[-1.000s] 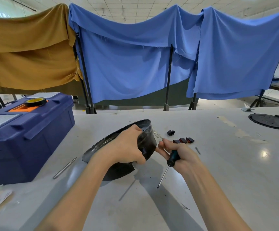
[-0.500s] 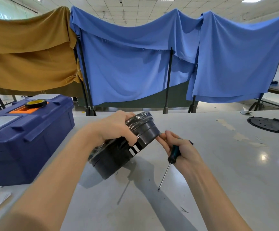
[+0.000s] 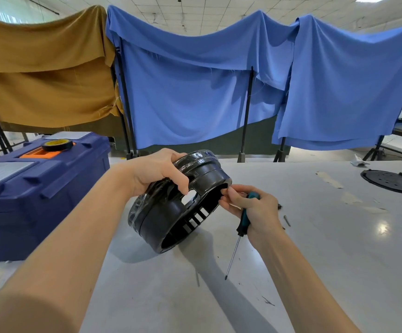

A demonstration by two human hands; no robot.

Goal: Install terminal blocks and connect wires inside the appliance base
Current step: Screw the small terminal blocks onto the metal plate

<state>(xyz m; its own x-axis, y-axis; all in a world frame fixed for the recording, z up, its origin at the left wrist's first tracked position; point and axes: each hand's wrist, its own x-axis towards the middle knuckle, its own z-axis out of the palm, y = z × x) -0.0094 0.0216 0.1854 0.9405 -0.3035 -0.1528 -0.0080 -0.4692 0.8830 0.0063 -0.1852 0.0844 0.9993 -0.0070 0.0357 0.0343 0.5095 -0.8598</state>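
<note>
Far left, blue toolbox point(image 3: 41, 188) with a tape roll point(image 3: 57, 144) on its lid; not in play. Your left hand point(image 3: 156, 173) grips the appliance base point(image 3: 161, 219) from the top, fingers curled over the upper rim and the thumb down by a side opening. The base sits mid-table, tipped on its side with the lower edge on the table point(image 3: 315, 272) and its open end facing near-right. Your right hand point(image 3: 252, 210) has its fingers wrapped round the screwdriver point(image 3: 242, 228) handle, and thumb and forefinger pinch at the base's right rim; what they pinch is too small to tell. The screwdriver tip points down at the table and is not on any screw. Just past that hand are a small dark part point(image 3: 279, 206), mostly hidden, and a loose screw point(image 3: 287, 220). Far right, a black round cover point(image 3: 391, 181) lies flat. No terminal block or wire shows in the base and most of the inside is hidden, so this looks early: blocks likely not yet fitted, wiring still to do.
</note>
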